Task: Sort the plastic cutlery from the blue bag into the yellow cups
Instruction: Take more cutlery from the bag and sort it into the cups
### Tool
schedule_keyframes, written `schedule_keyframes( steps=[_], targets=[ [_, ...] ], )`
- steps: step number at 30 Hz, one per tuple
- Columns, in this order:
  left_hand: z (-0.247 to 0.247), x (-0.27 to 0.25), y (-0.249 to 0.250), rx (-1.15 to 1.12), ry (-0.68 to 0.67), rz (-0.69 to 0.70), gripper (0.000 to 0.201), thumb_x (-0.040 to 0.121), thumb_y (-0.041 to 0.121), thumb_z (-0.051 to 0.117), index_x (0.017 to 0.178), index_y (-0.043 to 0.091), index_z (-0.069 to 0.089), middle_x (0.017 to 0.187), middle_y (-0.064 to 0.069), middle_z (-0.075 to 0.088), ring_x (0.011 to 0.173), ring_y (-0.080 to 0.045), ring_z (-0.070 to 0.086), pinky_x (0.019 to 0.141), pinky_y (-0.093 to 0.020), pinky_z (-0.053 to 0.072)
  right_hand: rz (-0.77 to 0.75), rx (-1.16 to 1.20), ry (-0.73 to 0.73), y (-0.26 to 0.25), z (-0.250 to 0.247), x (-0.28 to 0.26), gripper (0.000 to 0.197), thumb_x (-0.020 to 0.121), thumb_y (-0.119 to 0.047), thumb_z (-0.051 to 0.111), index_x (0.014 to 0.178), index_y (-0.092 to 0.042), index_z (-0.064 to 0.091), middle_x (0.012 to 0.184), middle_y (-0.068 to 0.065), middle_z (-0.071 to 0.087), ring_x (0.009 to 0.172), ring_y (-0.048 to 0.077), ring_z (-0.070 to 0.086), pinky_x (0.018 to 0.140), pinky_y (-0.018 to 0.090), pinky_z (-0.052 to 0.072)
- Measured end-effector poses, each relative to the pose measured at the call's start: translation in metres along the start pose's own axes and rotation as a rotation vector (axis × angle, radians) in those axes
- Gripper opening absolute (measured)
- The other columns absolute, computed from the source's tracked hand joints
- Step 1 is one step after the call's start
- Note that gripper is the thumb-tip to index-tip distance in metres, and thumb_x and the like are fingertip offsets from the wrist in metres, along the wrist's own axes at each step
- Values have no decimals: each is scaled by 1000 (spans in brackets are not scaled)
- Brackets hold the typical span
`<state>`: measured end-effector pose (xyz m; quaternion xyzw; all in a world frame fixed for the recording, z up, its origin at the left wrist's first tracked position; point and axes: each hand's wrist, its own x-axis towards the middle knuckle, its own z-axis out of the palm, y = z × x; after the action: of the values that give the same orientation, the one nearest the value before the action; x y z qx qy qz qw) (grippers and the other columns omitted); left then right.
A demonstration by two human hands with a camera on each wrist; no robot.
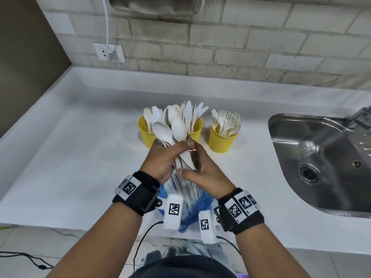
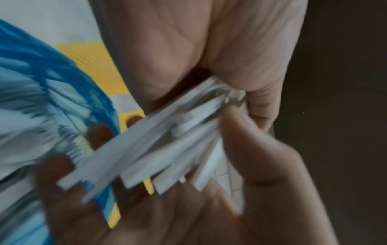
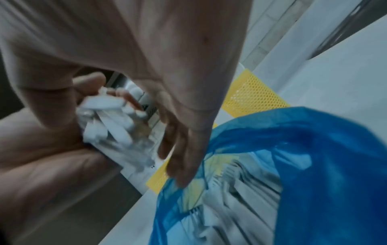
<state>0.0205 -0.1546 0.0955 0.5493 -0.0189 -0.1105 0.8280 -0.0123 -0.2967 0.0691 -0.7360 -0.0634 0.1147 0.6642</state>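
A bundle of white plastic spoons [image 1: 170, 131] stands up above the blue bag [image 1: 193, 210], which lies at the counter's front edge with more cutlery inside. My left hand [image 1: 176, 153] grips the bundle just below the bowls. My right hand [image 1: 187, 170] holds the handles [image 2: 167, 140] lower down, thumb on one side and fingers [image 2: 62, 165] underneath. Three yellow cups stand behind: the left cup [image 1: 147, 135] holds spoons, the middle cup [image 1: 196, 128] holds knives, the right cup [image 1: 219, 140] holds forks. Both wrist views are blurred; forks show inside the blue bag [image 3: 303, 149].
A steel sink [image 1: 321, 157] is sunk into the white counter [image 1: 80, 157] at the right. A tiled wall with a socket [image 1: 109, 53] and plugged cable runs along the back. Black cables hang below the counter's front edge.
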Motion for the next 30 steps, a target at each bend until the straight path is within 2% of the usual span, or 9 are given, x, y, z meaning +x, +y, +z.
schedule_keyframes(
  steps=[2,5,8,12,16,21,25,27,30],
  targets=[
    [5,-5,5,26,-14,-14,17,77,1,77,92,9,75,87,-15,71,88,-28,69,89,-48,56,4,81,-36,-2,8,2,80,85,-1,76,152,-20,37,133,-1,63,121,16,64,92,39,58],
    [8,-13,10,273,-62,26,27,73,12,83,97,3,74,95,-23,74,91,-26,71,88,-45,58,46,163,0,-10,16,2,41,76,-1,69,116,-8,65,88,12,73,77,28,72,67,41,57],
    [8,-16,13,482,-95,72,34,72,17,82,102,7,72,96,-14,76,89,-15,72,85,-37,59,10,27,74,-15,16,1,17,72,-8,62,82,-14,74,66,4,69,61,20,64,60,38,51],
    [10,-18,17,551,-87,156,51,73,14,91,117,12,67,108,-2,75,97,-4,71,80,-16,53,-95,-164,244,-18,22,1,31,74,-11,53,59,-35,64,56,-17,63,59,-3,57,59,25,46],
    [20,-26,10,494,15,178,55,70,18,95,117,13,68,106,3,77,100,-6,72,83,-18,54,-170,-55,493,-22,41,0,27,96,-3,57,95,-30,61,88,-15,63,87,5,61,75,18,51],
    [16,-26,12,303,134,203,27,86,9,82,111,15,75,107,-2,79,105,-16,74,94,-37,57,-204,-208,375,-19,37,-6,56,86,-7,73,136,-23,55,120,-13,70,111,0,66,93,19,52],
    [8,-28,20,244,96,206,34,88,4,78,121,10,71,115,-6,77,113,-22,71,104,-43,54,-161,80,198,-14,30,-6,75,80,-6,78,146,-24,46,140,-4,62,132,12,57,113,42,45],
    [5,-28,23,238,85,216,24,89,3,76,110,16,77,110,-7,78,111,-25,72,104,-46,54,-71,412,72,-15,29,-8,78,75,3,69,145,-26,48,145,4,58,135,24,56,116,56,39],
    [5,-30,25,236,51,224,34,90,0,74,91,34,81,101,-4,79,103,-23,74,95,-37,58,80,838,-42,-21,26,-10,74,74,11,48,135,-29,59,144,8,60,125,26,61,111,56,39]
  ],
)
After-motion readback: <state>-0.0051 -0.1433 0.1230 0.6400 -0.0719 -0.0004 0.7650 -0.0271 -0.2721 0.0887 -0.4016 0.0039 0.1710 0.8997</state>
